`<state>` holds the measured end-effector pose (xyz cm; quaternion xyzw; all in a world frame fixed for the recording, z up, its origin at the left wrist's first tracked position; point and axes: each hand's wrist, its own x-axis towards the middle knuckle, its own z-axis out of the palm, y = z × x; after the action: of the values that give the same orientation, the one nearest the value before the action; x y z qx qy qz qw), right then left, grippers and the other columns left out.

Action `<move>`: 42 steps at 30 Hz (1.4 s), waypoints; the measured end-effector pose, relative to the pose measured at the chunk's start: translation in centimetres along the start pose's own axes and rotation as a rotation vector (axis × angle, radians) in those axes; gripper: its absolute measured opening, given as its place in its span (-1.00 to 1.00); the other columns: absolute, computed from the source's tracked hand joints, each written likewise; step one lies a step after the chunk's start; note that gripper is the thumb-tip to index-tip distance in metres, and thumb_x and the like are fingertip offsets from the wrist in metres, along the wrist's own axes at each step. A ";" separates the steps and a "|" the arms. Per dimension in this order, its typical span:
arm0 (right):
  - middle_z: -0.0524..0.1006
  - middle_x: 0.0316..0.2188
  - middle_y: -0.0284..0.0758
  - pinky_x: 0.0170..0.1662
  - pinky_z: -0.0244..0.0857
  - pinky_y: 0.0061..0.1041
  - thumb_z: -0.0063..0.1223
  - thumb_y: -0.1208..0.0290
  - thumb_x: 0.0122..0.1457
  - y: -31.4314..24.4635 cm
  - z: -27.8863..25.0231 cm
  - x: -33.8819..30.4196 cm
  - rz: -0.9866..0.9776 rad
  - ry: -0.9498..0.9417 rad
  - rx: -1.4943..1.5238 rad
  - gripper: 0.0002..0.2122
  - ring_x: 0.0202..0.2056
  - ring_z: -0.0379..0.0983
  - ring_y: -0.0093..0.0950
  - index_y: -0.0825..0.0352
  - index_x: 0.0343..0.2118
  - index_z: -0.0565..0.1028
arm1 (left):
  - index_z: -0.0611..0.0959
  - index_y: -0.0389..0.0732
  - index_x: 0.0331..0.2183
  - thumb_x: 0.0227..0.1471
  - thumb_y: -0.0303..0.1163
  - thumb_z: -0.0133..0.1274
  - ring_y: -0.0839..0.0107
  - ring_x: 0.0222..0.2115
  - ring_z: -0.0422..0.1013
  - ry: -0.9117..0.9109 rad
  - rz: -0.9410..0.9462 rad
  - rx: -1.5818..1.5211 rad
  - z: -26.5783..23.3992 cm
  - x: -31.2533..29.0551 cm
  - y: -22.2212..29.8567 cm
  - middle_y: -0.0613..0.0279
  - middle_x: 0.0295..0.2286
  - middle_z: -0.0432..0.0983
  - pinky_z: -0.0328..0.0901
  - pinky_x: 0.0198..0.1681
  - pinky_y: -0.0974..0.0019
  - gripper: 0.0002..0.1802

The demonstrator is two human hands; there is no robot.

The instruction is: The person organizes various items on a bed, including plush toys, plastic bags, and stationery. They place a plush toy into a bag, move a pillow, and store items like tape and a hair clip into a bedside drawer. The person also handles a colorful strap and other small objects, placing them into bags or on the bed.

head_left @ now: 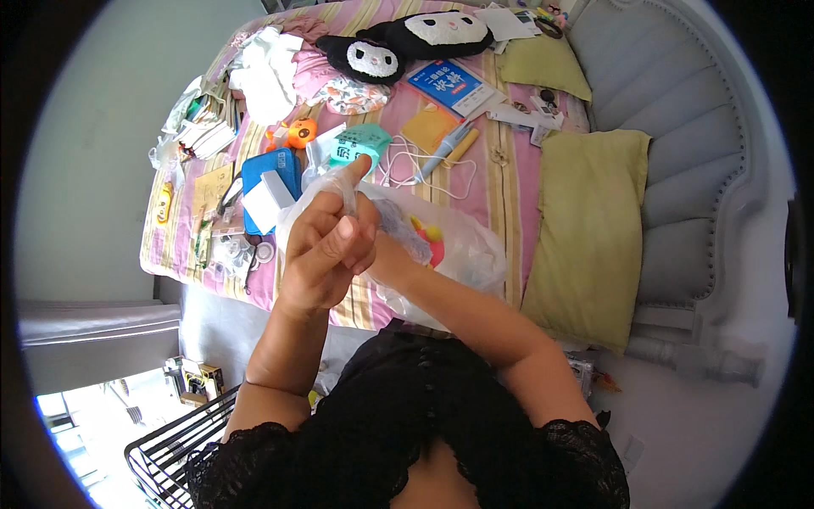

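Both my hands are together over the near side of the bed, at the gathered top of a thin translucent plastic bag (471,263). My left hand (318,246) is closed on the bag's film, with the fingers curled and the thumb laid forward. Directly behind it, my right hand (377,250) is pressed against the same gathered plastic; most of its fingers are hidden by the left. White film stretches up around the fingers. The bag's body spreads to the right, under and beyond my right forearm, with a red and yellow print on its side.
Near the hands lie a white box (267,202), a blue case (271,170), a green packet (360,144) and a white cable (458,193). An orange toy (297,133), books (212,123) and black plush toys (441,34) are farther off. Green pillows (589,229) line the grey headboard (670,127).
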<state>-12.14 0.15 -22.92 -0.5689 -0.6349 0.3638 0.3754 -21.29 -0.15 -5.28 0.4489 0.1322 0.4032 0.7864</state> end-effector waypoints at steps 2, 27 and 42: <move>0.52 -0.47 -0.06 -0.27 0.30 -0.19 0.00 0.21 -0.01 0.9 1.0 0.3 -0.002 0.069 0.024 -0.73 -0.38 0.48 -0.13 0.36 -0.42 0.50 | 0.11 -0.43 0.13 0.06 -0.22 0.01 0.65 -0.65 0.08 0.010 0.021 -0.006 -0.1 0.2 -0.2 0.30 -0.50 0.26 0.03 -0.62 0.56 -0.25; 0.41 -0.23 -0.20 -0.37 0.46 -0.60 -0.02 0.55 0.13 11.8 -30.1 -10.2 0.529 1.229 1.285 -0.76 -0.37 0.43 -0.42 0.49 -0.15 0.33 | 0.19 -0.36 0.11 0.08 -0.15 0.01 0.72 -0.69 0.02 0.279 0.118 0.119 -1.5 5.5 -1.9 0.44 -0.52 0.28 -0.01 -0.69 0.63 -0.30; 0.40 -0.19 -0.14 -0.34 0.49 -0.42 -0.01 0.50 0.12 33.2 -30.6 -5.7 0.735 1.572 1.239 -0.75 -0.32 0.43 -0.31 0.43 -0.14 0.33 | -0.02 -0.43 0.16 0.14 -0.25 -0.07 0.73 -0.69 0.08 0.553 0.365 0.252 -3.5 -2.5 0.9 0.38 -0.53 0.25 0.05 -0.73 0.66 -0.26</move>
<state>30.38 -1.59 -38.91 -0.5104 0.2921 0.2448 0.7709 -25.38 0.27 -6.92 0.4326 0.3063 0.6239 0.5743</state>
